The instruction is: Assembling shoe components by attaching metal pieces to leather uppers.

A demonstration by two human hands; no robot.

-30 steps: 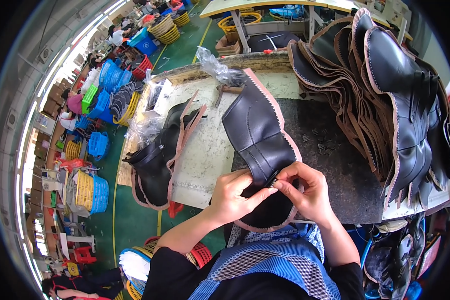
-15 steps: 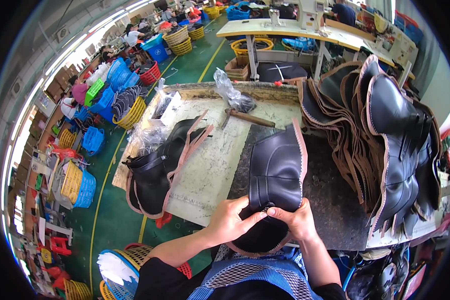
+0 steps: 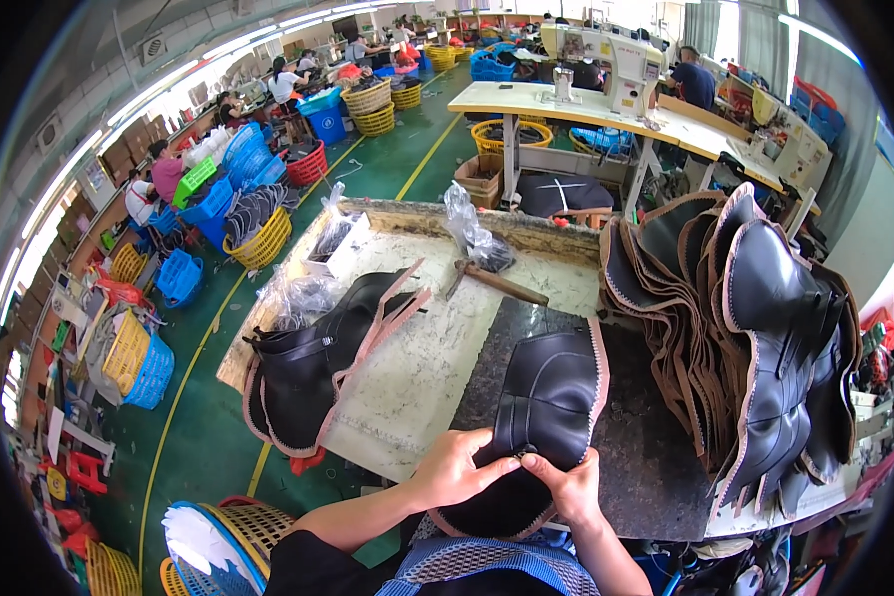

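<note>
A black leather boot upper [image 3: 546,397] with pink stitched edging lies on a dark mat [image 3: 656,447] at the table's near edge. My left hand [image 3: 457,467] pinches its lower part from the left, thumb and fingers on the leather. From the right, my right hand [image 3: 566,487] grips the same spot, and the fingertips of both hands almost meet. The upper's bottom end hangs over the table edge toward me.
A flat stack of black uppers [image 3: 318,368] lies at the table's left. A tall pile of uppers [image 3: 755,328] stands at the right. A hammer [image 3: 497,283] and plastic bags [image 3: 472,238] lie at the back. Baskets, sewing tables and other workers fill the floor beyond.
The upper has turned from slanting to nearly straight on the mat. My hands have stayed on its lower end, close together. The view has tilted up, showing more of the hall.
</note>
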